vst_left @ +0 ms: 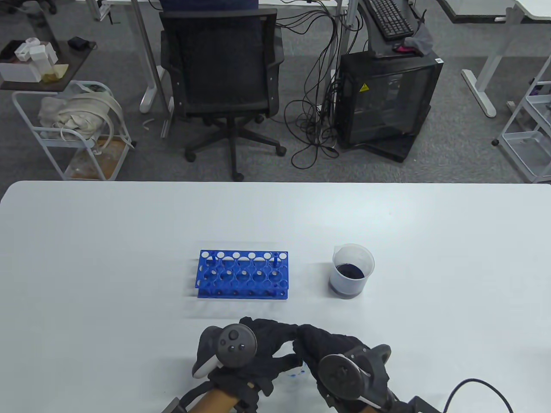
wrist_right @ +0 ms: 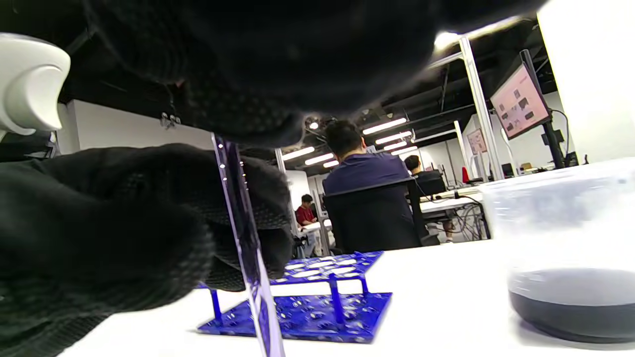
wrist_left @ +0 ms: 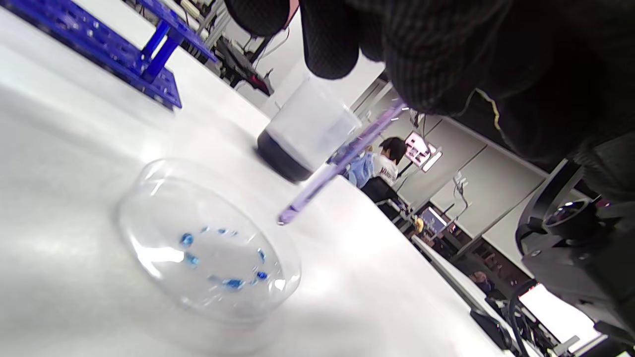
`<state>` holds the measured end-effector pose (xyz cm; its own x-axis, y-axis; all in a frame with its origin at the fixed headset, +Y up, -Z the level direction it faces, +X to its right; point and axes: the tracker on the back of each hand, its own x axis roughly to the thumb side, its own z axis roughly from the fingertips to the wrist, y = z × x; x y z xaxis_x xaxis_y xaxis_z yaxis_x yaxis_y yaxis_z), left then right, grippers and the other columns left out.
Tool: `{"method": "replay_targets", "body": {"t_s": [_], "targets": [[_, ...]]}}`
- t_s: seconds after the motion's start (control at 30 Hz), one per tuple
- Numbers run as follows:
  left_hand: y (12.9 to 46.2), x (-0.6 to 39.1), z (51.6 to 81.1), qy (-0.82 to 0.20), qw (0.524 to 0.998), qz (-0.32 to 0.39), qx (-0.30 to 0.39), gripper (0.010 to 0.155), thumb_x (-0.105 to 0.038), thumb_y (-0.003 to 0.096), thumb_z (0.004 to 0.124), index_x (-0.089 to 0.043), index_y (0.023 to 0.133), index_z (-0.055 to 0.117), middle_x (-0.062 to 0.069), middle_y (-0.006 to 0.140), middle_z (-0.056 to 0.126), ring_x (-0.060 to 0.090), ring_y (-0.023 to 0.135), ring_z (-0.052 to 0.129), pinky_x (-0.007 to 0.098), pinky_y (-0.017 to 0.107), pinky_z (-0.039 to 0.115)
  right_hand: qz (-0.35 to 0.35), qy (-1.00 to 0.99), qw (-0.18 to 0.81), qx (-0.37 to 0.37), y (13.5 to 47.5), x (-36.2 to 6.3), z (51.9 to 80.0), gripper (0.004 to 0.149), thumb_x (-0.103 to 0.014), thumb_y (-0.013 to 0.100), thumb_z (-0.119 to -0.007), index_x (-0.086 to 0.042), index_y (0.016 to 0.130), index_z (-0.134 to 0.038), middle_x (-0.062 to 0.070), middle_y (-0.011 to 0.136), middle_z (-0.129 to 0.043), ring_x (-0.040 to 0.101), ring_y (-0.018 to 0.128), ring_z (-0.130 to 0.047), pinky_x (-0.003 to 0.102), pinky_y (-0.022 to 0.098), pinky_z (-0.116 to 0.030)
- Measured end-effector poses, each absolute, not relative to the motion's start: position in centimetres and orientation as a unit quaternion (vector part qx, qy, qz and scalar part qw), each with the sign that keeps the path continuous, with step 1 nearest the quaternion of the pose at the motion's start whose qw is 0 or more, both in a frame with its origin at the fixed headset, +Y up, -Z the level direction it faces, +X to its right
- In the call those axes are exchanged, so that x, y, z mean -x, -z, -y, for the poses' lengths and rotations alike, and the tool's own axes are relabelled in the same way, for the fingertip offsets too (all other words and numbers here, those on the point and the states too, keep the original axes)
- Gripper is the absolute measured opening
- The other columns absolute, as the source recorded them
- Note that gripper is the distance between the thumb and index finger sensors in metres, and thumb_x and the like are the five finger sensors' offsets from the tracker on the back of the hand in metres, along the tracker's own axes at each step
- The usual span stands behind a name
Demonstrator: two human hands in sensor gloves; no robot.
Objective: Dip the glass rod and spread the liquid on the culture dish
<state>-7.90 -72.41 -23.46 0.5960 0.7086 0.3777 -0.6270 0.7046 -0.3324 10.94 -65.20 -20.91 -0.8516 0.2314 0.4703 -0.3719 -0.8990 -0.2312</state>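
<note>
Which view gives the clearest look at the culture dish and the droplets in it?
The left wrist view: the whole culture dish shows, with a ring of blue droplets. In the table view the hands hide it, leaving only a blue smear between them. The right wrist view does not show it.

- Table view: bright, even overhead light — soft shadows, sharp focus.
- Wrist views: near gloves blurred, windows overexposed — edges show wide-angle distortion.

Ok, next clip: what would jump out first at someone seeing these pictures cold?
Two black-gloved hands, left hand and right hand, meet at the table's near edge. The right hand holds a purple-tinted glass rod, its tip just above the far rim of a clear culture dish dotted with blue droplets. Behind stand a blue test tube rack and a beaker of dark liquid.
</note>
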Motion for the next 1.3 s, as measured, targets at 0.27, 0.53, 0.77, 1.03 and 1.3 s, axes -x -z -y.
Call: {"method": "replay_targets", "body": {"t_s": [0.27, 0.53, 0.77, 1.03, 1.3], "targets": [[22.5, 8.2, 71.6, -0.372, 0.897, 0.234, 0.035, 0.045, -0.046, 0.0613, 0.082, -0.034, 0.103, 0.068, -0.009, 0.104, 0.079, 0.026, 0.100, 0.059, 0.069, 0.075, 0.016, 0.173, -0.945, 0.154, -0.229, 20.8, -11.7, 65.3, 0.050, -0.053, 0.044, -0.070, -0.022, 0.083, -0.072, 0.000, 0.065, -0.095, 0.017, 0.023, -0.099, 0.039, 0.018, -0.084], [27.0, 13.2, 68.6, -0.432, 0.892, 0.125, -0.048, 0.049, -0.038, 0.0582, 0.082, -0.020, 0.103, 0.071, -0.001, 0.100, 0.080, 0.030, 0.094, 0.063, 0.071, 0.073, 0.018, 0.139, -0.982, -0.055, -0.120, 22.6, -18.2, 66.8, 0.098, -0.086, 0.031, -0.049, -0.032, 0.107, -0.022, 0.012, 0.118, -0.042, 0.050, 0.109, -0.055, 0.077, 0.069, -0.054], [31.6, 14.6, 69.5, -0.430, 0.899, 0.058, -0.051, 0.050, -0.038, 0.0602, 0.079, -0.020, 0.105, 0.067, -0.002, 0.103, 0.076, 0.028, 0.093, 0.063, 0.070, 0.074, 0.018, 0.101, -0.992, -0.034, -0.068, 23.7, -21.8, 68.8, 0.103, -0.088, 0.028, -0.049, -0.031, 0.106, -0.014, 0.015, 0.120, -0.028, 0.057, 0.112, -0.035, 0.087, 0.067, -0.037], [33.9, 13.9, 73.2, -0.402, 0.915, 0.006, -0.030, 0.049, -0.038, 0.0595, 0.081, -0.022, 0.104, 0.069, 0.000, 0.102, 0.078, 0.029, 0.093, 0.065, 0.071, 0.073, 0.019, 0.107, -0.990, -0.033, -0.082, 23.5, -21.2, 69.4, 0.102, -0.087, 0.029, -0.049, -0.029, 0.106, -0.014, 0.014, 0.120, -0.031, 0.054, 0.112, -0.039, 0.085, 0.068, -0.039], [34.4, 14.3, 75.3, -0.415, 0.910, 0.001, -0.005, 0.051, -0.038, 0.0589, 0.080, -0.023, 0.105, 0.067, -0.002, 0.103, 0.079, 0.033, 0.100, 0.056, 0.071, 0.069, 0.011, 0.108, -0.989, -0.037, -0.094, 23.4, -20.4, 69.8, 0.101, -0.086, 0.030, -0.050, -0.029, 0.106, -0.016, 0.013, 0.120, -0.033, 0.050, 0.113, -0.044, 0.085, 0.069, -0.038]]}}
